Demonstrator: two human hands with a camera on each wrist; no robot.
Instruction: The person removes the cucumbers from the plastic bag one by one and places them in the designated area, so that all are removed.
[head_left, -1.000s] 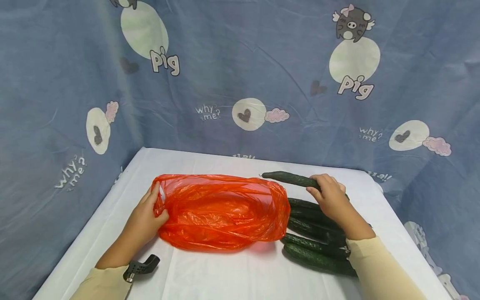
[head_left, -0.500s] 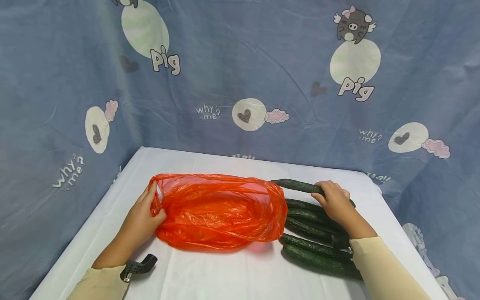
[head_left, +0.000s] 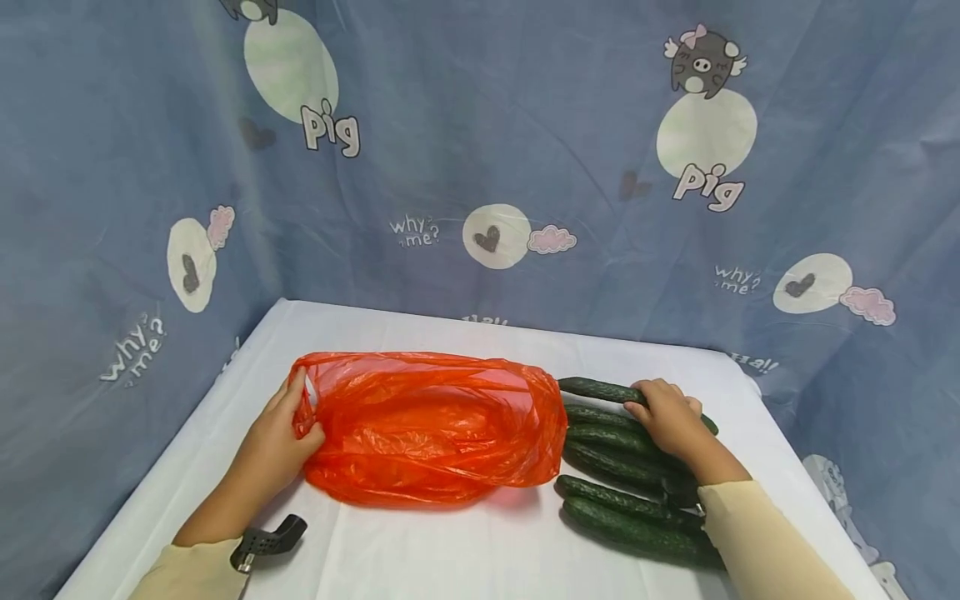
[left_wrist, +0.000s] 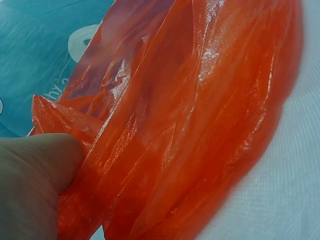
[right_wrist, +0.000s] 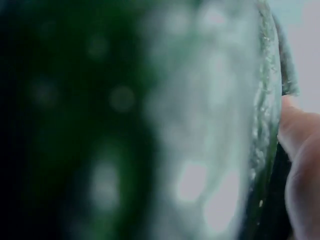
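An orange-red plastic bag (head_left: 438,417) lies on its side in the middle of the table, its thin film crumpled and see-through at the top. My left hand (head_left: 273,442) grips the bag's left edge; the left wrist view has the thumb (left_wrist: 42,167) pressed against gathered film. At the right, my right hand (head_left: 667,417) holds a dark green cucumber (head_left: 600,389) from above, its left tip right at the bag's edge. Several more cucumbers (head_left: 630,533) lie side by side in front of it, partly hidden by the right arm. Blurred cucumber skin (right_wrist: 200,90) fills most of the right wrist view.
A white cloth (head_left: 405,558) covers the table. Blue printed fabric (head_left: 420,158) hangs close behind and along the sides. A black wrist mount (head_left: 270,537) juts out from the left wrist.
The right hand has come down and slightly right with its cucumber, which now lies close behind the others. The left hand and bag have shifted a little left.
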